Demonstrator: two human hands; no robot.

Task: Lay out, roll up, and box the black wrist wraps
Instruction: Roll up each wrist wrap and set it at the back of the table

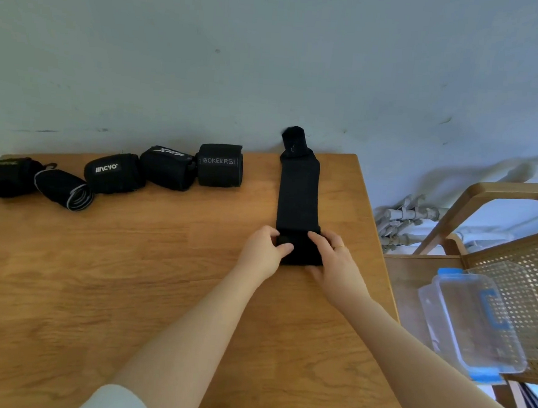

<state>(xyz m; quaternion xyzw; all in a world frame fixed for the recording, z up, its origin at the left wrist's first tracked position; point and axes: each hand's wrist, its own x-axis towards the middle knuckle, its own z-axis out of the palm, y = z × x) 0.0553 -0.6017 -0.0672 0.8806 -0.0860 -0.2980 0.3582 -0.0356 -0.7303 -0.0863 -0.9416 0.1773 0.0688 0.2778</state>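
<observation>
Rolling is the step in hand: both hands grip the near end of one black wrist wrap [297,193] laid flat on the wooden surface [129,273], left hand [266,251] and right hand [334,256] with fingers curled round the started roll. Next, I judge, comes an even, tight roll toward the wall. Five finished rolls [113,174] sit along the far edge; one clear box [472,323] waits on the chair.
</observation>
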